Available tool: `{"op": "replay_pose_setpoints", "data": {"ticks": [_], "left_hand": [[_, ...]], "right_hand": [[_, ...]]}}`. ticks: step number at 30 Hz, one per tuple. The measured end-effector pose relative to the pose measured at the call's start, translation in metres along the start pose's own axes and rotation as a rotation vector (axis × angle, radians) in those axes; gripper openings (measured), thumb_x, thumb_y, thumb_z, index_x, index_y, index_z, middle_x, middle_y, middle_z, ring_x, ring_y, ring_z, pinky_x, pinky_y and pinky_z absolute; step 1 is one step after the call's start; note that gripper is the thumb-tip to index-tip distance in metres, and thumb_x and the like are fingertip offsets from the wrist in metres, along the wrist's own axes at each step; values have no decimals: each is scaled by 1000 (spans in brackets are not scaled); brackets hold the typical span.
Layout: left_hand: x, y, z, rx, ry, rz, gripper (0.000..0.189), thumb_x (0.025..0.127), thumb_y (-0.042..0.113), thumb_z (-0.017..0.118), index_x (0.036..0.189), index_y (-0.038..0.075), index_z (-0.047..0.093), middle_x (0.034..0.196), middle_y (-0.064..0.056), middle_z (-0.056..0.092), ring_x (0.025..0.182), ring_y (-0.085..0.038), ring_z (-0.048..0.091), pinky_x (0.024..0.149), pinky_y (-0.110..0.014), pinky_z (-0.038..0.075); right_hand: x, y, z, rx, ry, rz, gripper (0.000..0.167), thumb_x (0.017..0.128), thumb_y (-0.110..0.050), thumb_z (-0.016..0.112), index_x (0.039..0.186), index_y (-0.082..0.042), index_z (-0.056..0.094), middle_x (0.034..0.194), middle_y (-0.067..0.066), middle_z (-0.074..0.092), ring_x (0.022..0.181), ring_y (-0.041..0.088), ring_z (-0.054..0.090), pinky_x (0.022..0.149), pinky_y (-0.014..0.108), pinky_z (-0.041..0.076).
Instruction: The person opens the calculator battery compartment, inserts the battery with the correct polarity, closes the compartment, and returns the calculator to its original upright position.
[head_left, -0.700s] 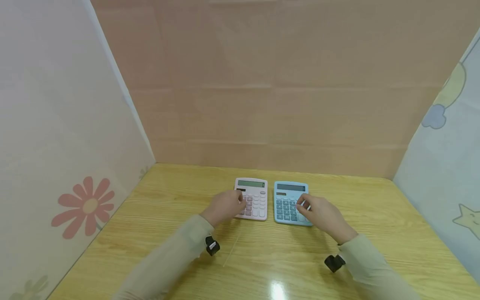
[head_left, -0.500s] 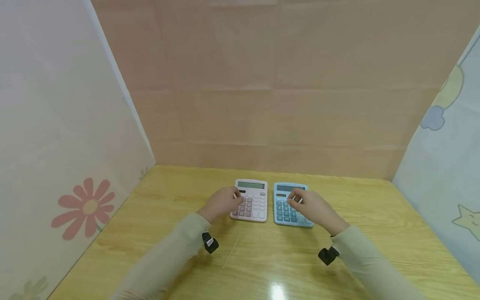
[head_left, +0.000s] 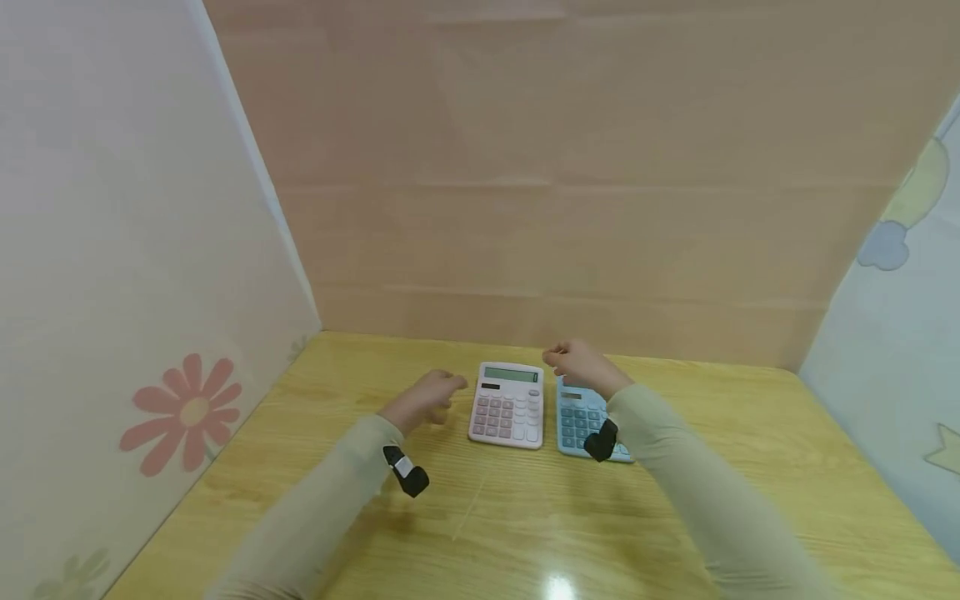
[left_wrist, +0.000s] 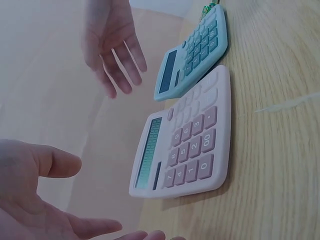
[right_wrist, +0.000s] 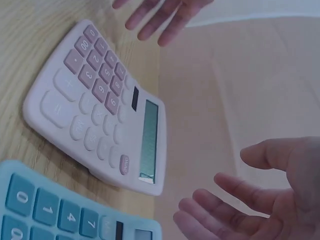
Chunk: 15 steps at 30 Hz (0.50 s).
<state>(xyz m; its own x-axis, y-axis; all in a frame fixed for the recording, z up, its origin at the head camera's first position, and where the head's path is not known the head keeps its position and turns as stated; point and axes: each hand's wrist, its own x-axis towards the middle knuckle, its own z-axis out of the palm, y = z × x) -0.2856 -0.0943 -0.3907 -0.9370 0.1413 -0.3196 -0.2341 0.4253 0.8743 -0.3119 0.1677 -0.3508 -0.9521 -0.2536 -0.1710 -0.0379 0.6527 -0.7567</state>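
L hand (head_left: pixel 423 400) has nothing in it, fingers loose and thumb well apart; the pink calculator (head_left: pixel 510 408) lies flat on the desk (head_left: pixel 525 525) just to its right, not touching afaict. R hand (head_left: pixel 585 367) is empty too — thumb apart, fingers only slightly bent. It hangs above the far end of the blue calculator (head_left: pixel 577 417), w/ the pink one to its left, so basically between both hands.

Imo, to handle either one well: come in low from the side, thumb on one edge + fingers on the opposite edge, fingertips off the keys. Watch the R wrist tho — looks like it's over the blue keys, ez to bump.
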Motion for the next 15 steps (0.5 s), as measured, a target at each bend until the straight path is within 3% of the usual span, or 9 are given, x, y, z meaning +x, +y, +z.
{"op": "replay_pose_setpoints", "data": {"ticks": [4, 15], "left_hand": [[0, -2, 0, -86, -13, -69, 61, 95, 28, 51, 144, -4, 34, 143, -28, 39, 126, -43, 44, 92, -49, 53], [2, -14, 13, -180, -40, -144, 58, 94, 25, 53, 141, -4, 35, 126, -30, 47, 110, -41, 56, 79, -43, 60]], "right_hand": [[16, 3, 6, 14, -8, 53, 47, 102, -26, 45, 138, 5, 46, 141, 26, 47, 127, 42, 49, 102, 49, 48], [36, 12, 22, 93, -19, 118, 47, 101, -23, 44, 137, 7, 45, 150, 24, 36, 137, 44, 36, 107, 54, 41]]}}
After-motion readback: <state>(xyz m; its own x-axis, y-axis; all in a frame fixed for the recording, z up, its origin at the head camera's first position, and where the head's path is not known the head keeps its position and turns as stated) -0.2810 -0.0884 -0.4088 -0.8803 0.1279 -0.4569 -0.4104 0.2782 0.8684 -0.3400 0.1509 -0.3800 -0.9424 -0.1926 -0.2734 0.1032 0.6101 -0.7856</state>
